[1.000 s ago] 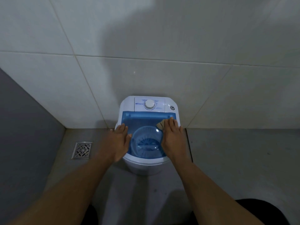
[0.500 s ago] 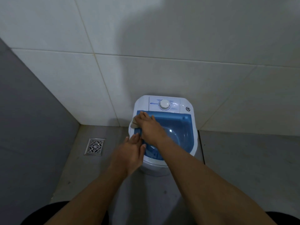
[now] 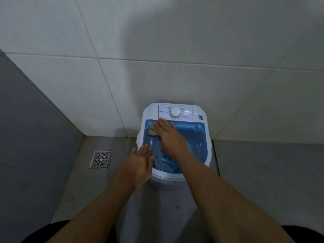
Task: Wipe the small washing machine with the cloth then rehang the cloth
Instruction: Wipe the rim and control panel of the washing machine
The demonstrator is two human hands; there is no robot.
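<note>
Now the small washing machine (image 3: 166,181) is seen from above, set on the grey floor (image 3: 263,172) with its back against the white tiled wall (image 3: 175,76). Its top is covered by a translucent blue lid (image 3: 196,137), through which a round tub (image 3: 164,163) is dimly made out.

The cloth (image 3: 152,130), beige and bunched, is found on the far left corner of the machine's lid, just in front of the white control panel (image 3: 185,113). It is pressed down by the right hand (image 3: 168,137), whose fingers are held straight and spread flat over it. Only the cloth's left edge is left showing beside the fingers. The right forearm is stretched across the lid from the machine's near right side.

The left hand (image 3: 138,165) is laid against the near left edge of the machine, fingers straight and kept close together, with the fingertips at the rim of the lid. Nothing is held in it.

On the control panel a round white dial (image 3: 175,112) is seen at the middle, and a small round button (image 3: 201,117) is set at the machine's far right corner. A square metal floor drain (image 3: 100,159) is sunk in the floor to the left of the machine, well apart from it. A plain grey wall (image 3: 26,137) is seen further to the left.
</note>
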